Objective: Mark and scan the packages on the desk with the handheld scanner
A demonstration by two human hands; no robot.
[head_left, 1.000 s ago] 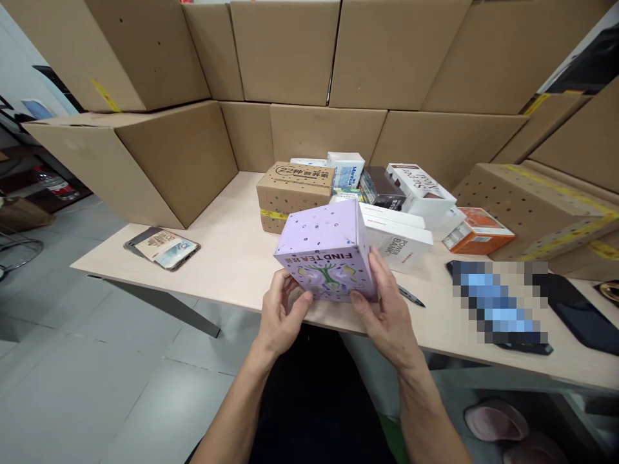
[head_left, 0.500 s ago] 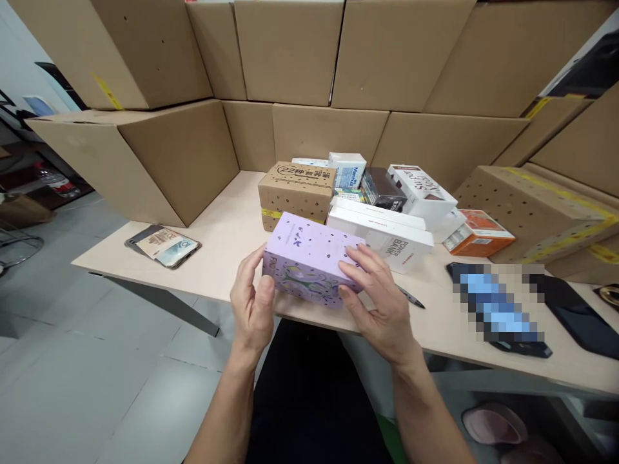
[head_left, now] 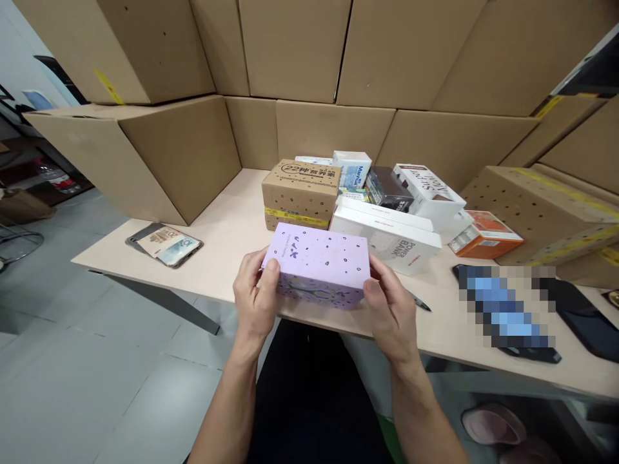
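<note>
A lilac tea box [head_left: 319, 263] with small dots and a printed plant pattern sits between both my hands at the near edge of the pale wooden table [head_left: 227, 238]. My left hand [head_left: 254, 303] grips its left end, thumb on top. My right hand [head_left: 393, 308] grips its right end, fingers wrapped round the corner. The box's broad dotted face points up.
Behind the lilac box stand a brown dotted carton [head_left: 300, 193], a white power bank box [head_left: 394, 235], several small product boxes and an orange box [head_left: 486, 233]. A pen [head_left: 418, 301] lies by my right hand. A flat packet [head_left: 164, 245] lies at the left. Big cardboard cartons [head_left: 145, 148] wall the table.
The lilac box was tipped from standing with its printed front toward me to lying with the dotted face up; both hands shifted to grip its two ends.
</note>
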